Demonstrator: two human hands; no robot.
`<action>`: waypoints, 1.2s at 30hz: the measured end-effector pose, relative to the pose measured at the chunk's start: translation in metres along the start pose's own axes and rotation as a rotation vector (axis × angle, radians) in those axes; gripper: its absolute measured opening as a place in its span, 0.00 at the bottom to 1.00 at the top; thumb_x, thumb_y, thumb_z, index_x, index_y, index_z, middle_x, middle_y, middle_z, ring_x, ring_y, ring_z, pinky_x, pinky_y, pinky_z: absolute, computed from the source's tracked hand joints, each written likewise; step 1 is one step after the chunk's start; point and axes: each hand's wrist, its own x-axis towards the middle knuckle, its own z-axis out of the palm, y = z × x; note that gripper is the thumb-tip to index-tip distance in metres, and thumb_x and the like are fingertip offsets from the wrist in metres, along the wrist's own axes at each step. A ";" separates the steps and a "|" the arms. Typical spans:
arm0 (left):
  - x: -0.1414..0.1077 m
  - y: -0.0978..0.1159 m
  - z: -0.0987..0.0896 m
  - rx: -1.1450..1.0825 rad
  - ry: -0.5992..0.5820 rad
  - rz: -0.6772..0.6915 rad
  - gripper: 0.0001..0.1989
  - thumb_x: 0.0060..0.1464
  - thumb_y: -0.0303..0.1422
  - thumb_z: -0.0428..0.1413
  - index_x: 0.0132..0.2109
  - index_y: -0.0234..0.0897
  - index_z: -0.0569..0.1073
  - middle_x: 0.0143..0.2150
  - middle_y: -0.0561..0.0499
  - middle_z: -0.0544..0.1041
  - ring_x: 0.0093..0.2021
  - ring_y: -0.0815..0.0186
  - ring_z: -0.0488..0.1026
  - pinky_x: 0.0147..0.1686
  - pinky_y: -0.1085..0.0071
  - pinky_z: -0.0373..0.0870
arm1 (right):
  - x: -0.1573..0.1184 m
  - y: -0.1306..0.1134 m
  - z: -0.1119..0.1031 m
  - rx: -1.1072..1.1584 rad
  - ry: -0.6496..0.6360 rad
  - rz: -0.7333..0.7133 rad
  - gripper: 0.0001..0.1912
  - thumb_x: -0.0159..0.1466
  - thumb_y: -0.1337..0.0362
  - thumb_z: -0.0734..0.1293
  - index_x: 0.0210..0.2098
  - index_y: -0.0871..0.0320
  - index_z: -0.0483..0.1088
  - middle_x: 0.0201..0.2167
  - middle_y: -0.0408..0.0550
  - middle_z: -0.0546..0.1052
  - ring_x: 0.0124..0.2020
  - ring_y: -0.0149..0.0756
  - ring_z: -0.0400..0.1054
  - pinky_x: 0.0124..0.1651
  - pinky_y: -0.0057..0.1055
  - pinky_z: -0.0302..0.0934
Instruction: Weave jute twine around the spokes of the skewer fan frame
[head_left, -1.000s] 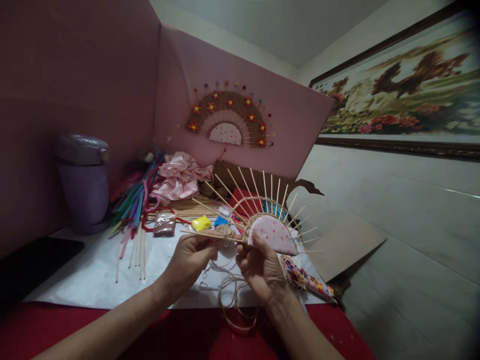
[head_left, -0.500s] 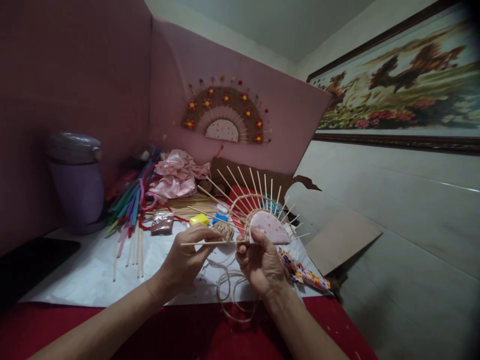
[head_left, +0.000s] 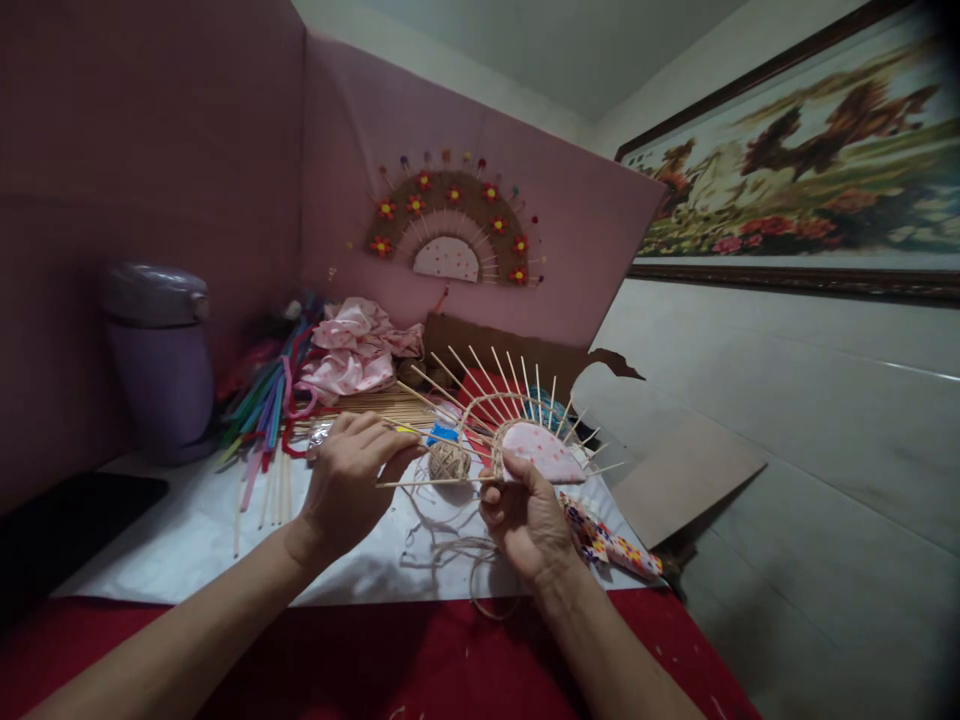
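My right hand [head_left: 529, 520] grips a half-round fan frame by its lower left corner, the thumb on the pink spotted fabric centre [head_left: 540, 452]. Thin wooden sticks [head_left: 495, 380] spread out from that centre, and a row of twine is woven through them in an arc. At the frame's left end, my left hand [head_left: 352, 480] is beside the lowest sticks, fingers closed together; what they hold is hidden. Behind the lowest sticks lies a ball of twine [head_left: 448, 461]. Loose twine [head_left: 457, 548] trails over the white sheet below the frame.
A finished fan-shaped piece with flowers [head_left: 450, 210] hangs on the pink board. Pipe cleaners [head_left: 262, 410], pink cloth [head_left: 356, 340] and a purple flask [head_left: 161, 365] are at the left. Patterned fabric [head_left: 615, 545] lies right. The white sheet [head_left: 187, 540] covers a red cloth [head_left: 360, 660].
My left hand has moved left and slightly up, away from the ball of twine. The loose twine loops have shifted and shrunk. My right hand still holds the frame almost in place.
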 end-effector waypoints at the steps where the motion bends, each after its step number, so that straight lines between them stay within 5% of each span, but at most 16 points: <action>1: 0.001 -0.001 -0.002 0.007 0.001 0.004 0.02 0.50 0.29 0.55 0.31 0.36 0.72 0.26 0.51 0.76 0.27 0.65 0.67 0.32 0.66 0.61 | 0.001 -0.001 -0.001 -0.006 0.005 -0.004 0.06 0.50 0.67 0.68 0.23 0.61 0.65 0.15 0.45 0.74 0.13 0.26 0.63 0.12 0.18 0.51; 7: 0.006 0.000 -0.010 0.067 -0.025 -0.031 0.07 0.50 0.32 0.55 0.27 0.35 0.70 0.20 0.52 0.71 0.22 0.67 0.65 0.27 0.68 0.60 | 0.006 -0.003 -0.005 -0.053 0.014 -0.038 0.06 0.49 0.68 0.68 0.22 0.61 0.64 0.15 0.45 0.74 0.12 0.26 0.62 0.12 0.19 0.50; 19: 0.009 -0.005 -0.014 0.076 -0.141 0.018 0.07 0.52 0.26 0.51 0.31 0.34 0.74 0.29 0.47 0.74 0.31 0.63 0.69 0.32 0.66 0.64 | 0.012 -0.010 -0.012 -0.143 0.036 -0.088 0.06 0.48 0.68 0.67 0.20 0.59 0.63 0.13 0.42 0.72 0.11 0.25 0.60 0.13 0.19 0.51; 29: 0.011 -0.012 -0.012 -0.312 -0.163 -0.349 0.03 0.48 0.26 0.55 0.30 0.34 0.74 0.26 0.51 0.74 0.27 0.69 0.69 0.27 0.73 0.65 | 0.012 -0.014 -0.012 -0.184 0.044 -0.101 0.07 0.47 0.68 0.66 0.19 0.60 0.61 0.12 0.41 0.71 0.09 0.22 0.56 0.10 0.18 0.46; 36: 0.004 -0.017 -0.006 -0.304 -0.257 -0.437 0.06 0.48 0.28 0.53 0.30 0.37 0.76 0.26 0.51 0.78 0.26 0.68 0.72 0.26 0.73 0.66 | 0.011 -0.016 -0.013 -0.175 0.004 -0.003 0.06 0.49 0.67 0.65 0.19 0.61 0.63 0.12 0.42 0.70 0.08 0.21 0.54 0.09 0.18 0.43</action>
